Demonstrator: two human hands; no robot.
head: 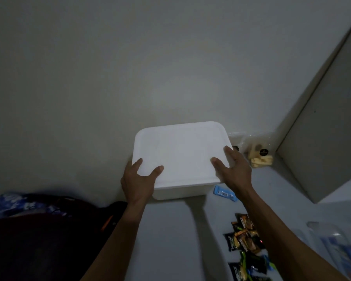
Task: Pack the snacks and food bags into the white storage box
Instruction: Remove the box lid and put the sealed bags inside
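Note:
The white storage box [180, 157] stands on the pale table against the wall, its flat white lid in place. My left hand [138, 179] grips the box's near left corner, thumb on the lid. On the right edge my right hand [234, 169] holds the lid, fingers spread over its top. Several dark snack packets [244, 240] lie on the table at the lower right, under my right forearm. A clear bag of pale food pieces [259, 157] sits behind the box to the right. A small blue packet [224, 193] lies just right of the box's base.
A tall pale cabinet side [322, 128] rises at the right. Dark bags and a blue patterned bag [28, 205] fill the lower left. Clear plastic packaging [332, 244] lies at the table's right edge. The wall is right behind the box.

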